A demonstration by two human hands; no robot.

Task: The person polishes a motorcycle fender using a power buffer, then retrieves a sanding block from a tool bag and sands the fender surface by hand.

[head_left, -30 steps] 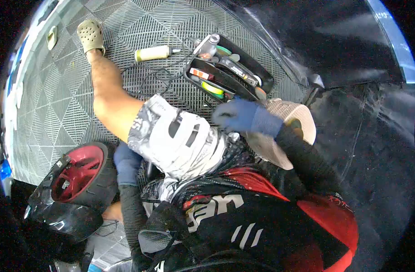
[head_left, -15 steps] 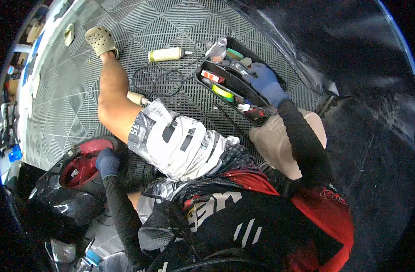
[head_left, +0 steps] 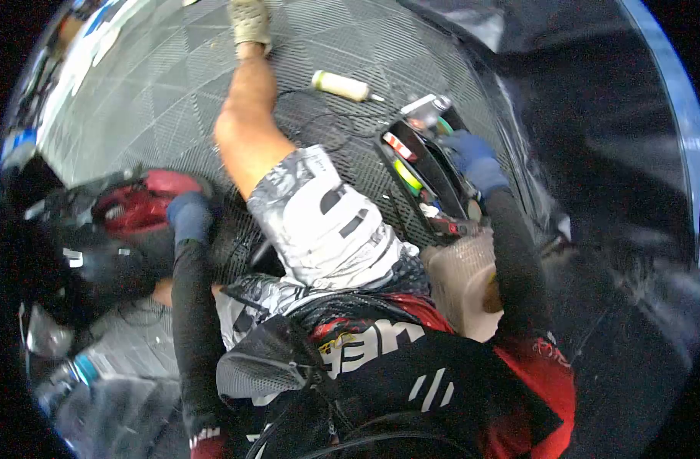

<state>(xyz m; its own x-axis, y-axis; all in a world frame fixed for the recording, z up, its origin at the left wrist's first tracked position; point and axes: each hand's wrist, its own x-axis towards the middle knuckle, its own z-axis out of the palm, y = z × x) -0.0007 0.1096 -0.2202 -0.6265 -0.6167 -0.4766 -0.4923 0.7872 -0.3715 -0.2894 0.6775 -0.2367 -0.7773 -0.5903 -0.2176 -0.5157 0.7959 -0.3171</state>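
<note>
Through the head view I saw that the right hand [head_left: 475, 159] had slid along the far compartment of the black tool box [head_left: 434, 167], toward its upper end, so the work there was among its contents. Its fingers were hidden; I could not tell what, if anything, they gripped. The left hand [head_left: 189, 216] stayed at the edge of the red wheel [head_left: 132, 205], its grip too blurred to judge. The box lay beyond the right knee, long axis slanting from upper left to lower right.

Gloved hands [head_left: 191, 217] are blue, wheel rim [head_left: 130, 216] red, toolbox [head_left: 439, 174] black, floor [head_left: 159, 115] ribbed grey.
</note>
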